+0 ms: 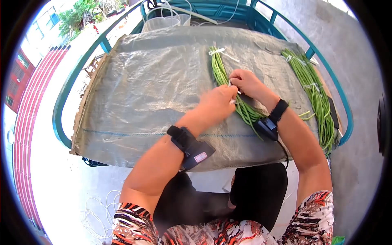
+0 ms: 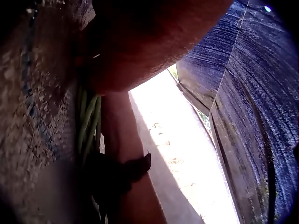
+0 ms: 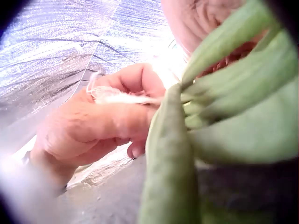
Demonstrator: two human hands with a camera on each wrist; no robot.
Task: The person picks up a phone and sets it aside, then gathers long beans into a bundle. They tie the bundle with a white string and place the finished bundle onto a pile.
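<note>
A bundle of long green beans [image 1: 220,70] lies on the woven sheet, with a white string tie [image 1: 216,52] near its far end. My left hand [image 1: 219,102] is at the middle of the bundle and pinches a white string [image 3: 126,99], whose frayed end sticks out past the thumb in the right wrist view. Across the beans, my right hand [image 1: 250,84] has its fingertips curled together on the string right beside the left hand. Close to the right wrist camera, bean pods [image 3: 170,154] cover part of the fingers. The left wrist view is mostly dark hand.
A larger tied bundle of long beans [image 1: 312,87] lies along the right side. The grey woven sheet [image 1: 139,94] covers the cart bed, with teal rails [image 1: 67,92] around it. White buckets [image 1: 163,23] stand at the back. A few loose beans [image 1: 305,115] lie between the bundles.
</note>
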